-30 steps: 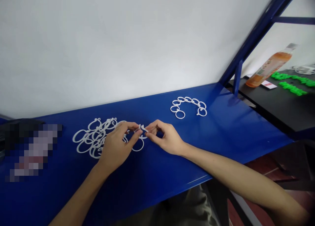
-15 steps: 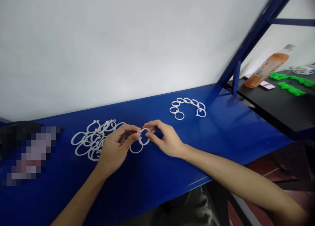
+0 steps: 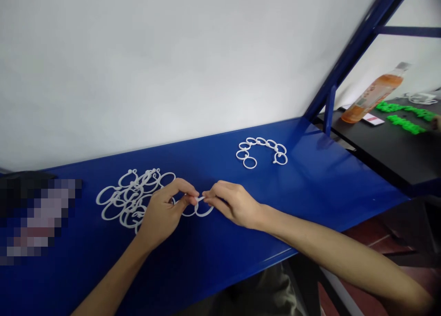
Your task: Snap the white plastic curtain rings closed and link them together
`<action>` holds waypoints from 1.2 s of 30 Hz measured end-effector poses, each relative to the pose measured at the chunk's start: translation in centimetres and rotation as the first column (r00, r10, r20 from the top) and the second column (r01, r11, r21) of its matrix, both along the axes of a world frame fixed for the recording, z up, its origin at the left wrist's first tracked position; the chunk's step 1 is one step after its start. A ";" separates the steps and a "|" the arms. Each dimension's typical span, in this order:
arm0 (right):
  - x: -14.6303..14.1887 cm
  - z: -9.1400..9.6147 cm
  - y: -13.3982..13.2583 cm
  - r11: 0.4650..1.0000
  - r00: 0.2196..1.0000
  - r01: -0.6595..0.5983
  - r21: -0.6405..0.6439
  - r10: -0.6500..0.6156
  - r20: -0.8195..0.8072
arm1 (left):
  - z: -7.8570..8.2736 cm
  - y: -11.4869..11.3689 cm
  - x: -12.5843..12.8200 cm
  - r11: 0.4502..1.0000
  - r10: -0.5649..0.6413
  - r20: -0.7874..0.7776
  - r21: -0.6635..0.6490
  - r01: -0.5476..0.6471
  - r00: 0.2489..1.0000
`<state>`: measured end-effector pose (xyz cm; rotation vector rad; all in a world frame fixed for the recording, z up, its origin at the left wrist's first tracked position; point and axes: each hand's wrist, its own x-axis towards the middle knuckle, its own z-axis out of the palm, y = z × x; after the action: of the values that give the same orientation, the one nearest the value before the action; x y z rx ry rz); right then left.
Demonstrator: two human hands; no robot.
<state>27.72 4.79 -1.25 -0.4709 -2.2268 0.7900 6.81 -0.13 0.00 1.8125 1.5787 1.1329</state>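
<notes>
Both hands meet over the blue shelf (image 3: 310,183). My left hand (image 3: 163,215) and my right hand (image 3: 232,203) each pinch white plastic rings (image 3: 201,209) that touch between the fingertips. One ring hangs below the left fingers, another lies under the right fingers. A heap of several loose white rings (image 3: 129,194) lies just left of my left hand. A curved chain of linked white rings (image 3: 261,150) lies farther back on the right.
A white wall runs behind the shelf. A blue frame post (image 3: 347,54) rises at the right. Beyond it a black table (image 3: 389,146) holds an orange bottle (image 3: 374,93) and green pieces (image 3: 403,116). A blurred patch (image 3: 37,215) sits at the left.
Both hands with the rings have dropped lower, toward the shelf's front. The rings now lie side by side between the fingertips instead of one being held up.
</notes>
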 end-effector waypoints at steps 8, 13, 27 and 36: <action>-0.9 0.2 -0.4 0.971 0.971 0.240 0.020 -0.240 -0.004 | 1.1 -0.1 0.6 0.997 -0.010 -0.053 -0.081 0.005 0.999; 0.2 0.5 0.7 0.991 0.991 0.135 0.006 -0.135 -0.026 | 1.7 -0.4 0.2 0.996 -0.075 -0.151 -0.063 0.066 0.986; 9.2 0.5 2.6 0.910 0.891 0.366 0.195 -0.403 0.209 | 0.3 0.2 -0.7 0.923 -0.046 -0.538 0.299 0.242 0.842; 14.5 -2.0 5.2 0.732 0.680 0.550 0.402 -0.672 0.295 | -0.3 0.5 -1.1 0.923 -0.017 -0.634 0.287 0.256 0.773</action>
<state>42.19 9.97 -3.29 -1.2727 -2.2677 -0.0134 5.69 0.34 -0.30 2.7207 1.5906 0.8213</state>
